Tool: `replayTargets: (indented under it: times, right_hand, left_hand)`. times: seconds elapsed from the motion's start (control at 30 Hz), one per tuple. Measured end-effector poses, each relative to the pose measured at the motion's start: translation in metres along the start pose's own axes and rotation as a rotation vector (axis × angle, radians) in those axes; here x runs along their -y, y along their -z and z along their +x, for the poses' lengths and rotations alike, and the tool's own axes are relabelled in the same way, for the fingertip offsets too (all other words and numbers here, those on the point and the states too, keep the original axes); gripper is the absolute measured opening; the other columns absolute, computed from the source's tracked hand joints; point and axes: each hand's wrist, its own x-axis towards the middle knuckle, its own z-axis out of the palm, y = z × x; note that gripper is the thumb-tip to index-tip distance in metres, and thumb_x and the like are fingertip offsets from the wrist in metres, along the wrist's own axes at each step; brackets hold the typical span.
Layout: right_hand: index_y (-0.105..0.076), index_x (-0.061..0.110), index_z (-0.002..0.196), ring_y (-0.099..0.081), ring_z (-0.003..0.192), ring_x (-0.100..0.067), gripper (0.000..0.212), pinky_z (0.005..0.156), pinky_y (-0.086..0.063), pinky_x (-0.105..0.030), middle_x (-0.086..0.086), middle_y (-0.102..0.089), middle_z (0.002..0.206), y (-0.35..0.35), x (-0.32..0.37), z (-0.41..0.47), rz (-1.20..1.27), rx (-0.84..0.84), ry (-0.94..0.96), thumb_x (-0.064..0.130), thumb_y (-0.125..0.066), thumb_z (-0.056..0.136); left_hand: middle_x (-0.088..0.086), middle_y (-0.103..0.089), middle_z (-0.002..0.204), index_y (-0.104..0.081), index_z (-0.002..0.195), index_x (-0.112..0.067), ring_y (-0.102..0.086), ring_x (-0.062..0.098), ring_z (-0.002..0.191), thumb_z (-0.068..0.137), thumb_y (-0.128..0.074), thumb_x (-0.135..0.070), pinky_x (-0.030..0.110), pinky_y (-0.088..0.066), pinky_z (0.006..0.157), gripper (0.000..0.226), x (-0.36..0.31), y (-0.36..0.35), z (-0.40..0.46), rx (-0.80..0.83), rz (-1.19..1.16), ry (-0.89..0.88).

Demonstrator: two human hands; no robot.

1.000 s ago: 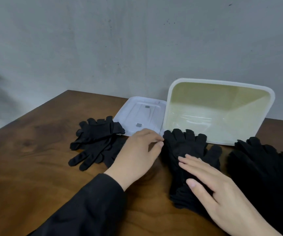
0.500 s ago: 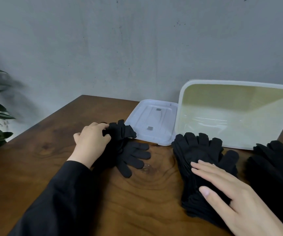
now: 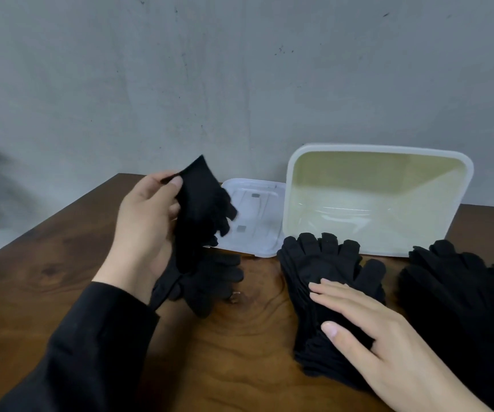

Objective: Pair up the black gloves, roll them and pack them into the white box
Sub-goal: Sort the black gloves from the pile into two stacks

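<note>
At the tabletop's [image 3: 61,292] near right, a right hand [image 3: 388,346] lies flat on a stack of black gloves [image 3: 323,275], its fingers straight and slightly spread, fingertips about halfway up the pile, apparently to keep the stack from sliding while the other hand works. A second heap of gloves [image 3: 462,292] sits just beside it, against the right edge of the view. Left of centre, a left hand [image 3: 147,233] in a black sleeve [image 3: 76,352] holds one glove [image 3: 201,212] lifted above the wood, thumb pinching its cuff end against the curled fingers so the glove's own fingers hang down and away, likely to bring it over as a mate for pairing. A loose glove [image 3: 210,281] lies on the wood beneath it. Toward the far edge, a white lid [image 3: 257,233] lies flat, and the white box [image 3: 382,150] stands tipped up against the grey wall, its open side facing the person; no gloves show inside, so packing seems not yet begun.
</note>
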Motion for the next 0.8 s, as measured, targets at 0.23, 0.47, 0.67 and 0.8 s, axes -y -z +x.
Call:
replayTargets:
  times: [0.23,0.47,0.67,0.8]
  right_hand:
    - [-0.047,0.056,0.137,-0.029,0.139,0.014,0.049,0.115,-0.029,-0.022,0.041,-0.041,0.142,0.005,0.007,-0.003,0.084,-0.078,-0.013,0.064,-0.043,0.089]
    - [-0.037,0.039,0.149,-0.037,0.134,0.012,0.062,0.108,-0.028,-0.007,0.032,-0.044,0.143,0.026,0.030,0.013,-0.017,-0.302,-0.009,0.042,-0.060,0.092]
    - [-0.069,0.035,0.100,-0.058,0.078,0.001,0.009,0.066,-0.043,-0.015,0.020,-0.064,0.088,0.047,0.047,0.027,-0.159,-0.277,0.009,0.033,-0.063,0.095]
    - [-0.064,0.027,0.085,-0.065,0.049,-0.011,0.006,0.055,-0.045,-0.018,0.012,-0.071,0.077,0.107,0.059,0.028,0.139,-0.485,-0.134,0.025,-0.068,0.090]
  left_hand:
    - [-0.004,-0.076,0.089,-0.071,0.104,-0.015,-0.071,0.008,0.080,0.100,-0.057,-0.015,0.021,-0.055,0.066,0.015,0.012,-0.046,-0.036,0.169,0.084,-0.052]
    - [-0.028,-0.070,0.099,-0.070,0.101,-0.046,-0.066,-0.003,0.096,0.092,-0.063,-0.030,0.014,-0.051,0.083,0.019,0.023,-0.062,-0.083,0.701,0.656,-0.339]
    - [-0.025,-0.070,0.095,-0.067,0.098,-0.046,-0.066,0.000,0.092,0.084,-0.057,-0.045,0.013,-0.050,0.078,0.017,0.031,-0.064,-0.092,0.646,0.587,-0.410]
    - [-0.022,-0.071,0.097,-0.064,0.103,-0.040,-0.064,-0.006,0.093,0.095,-0.049,-0.053,0.003,-0.043,0.075,0.021,0.037,-0.065,-0.087,0.480,0.486,-0.407]
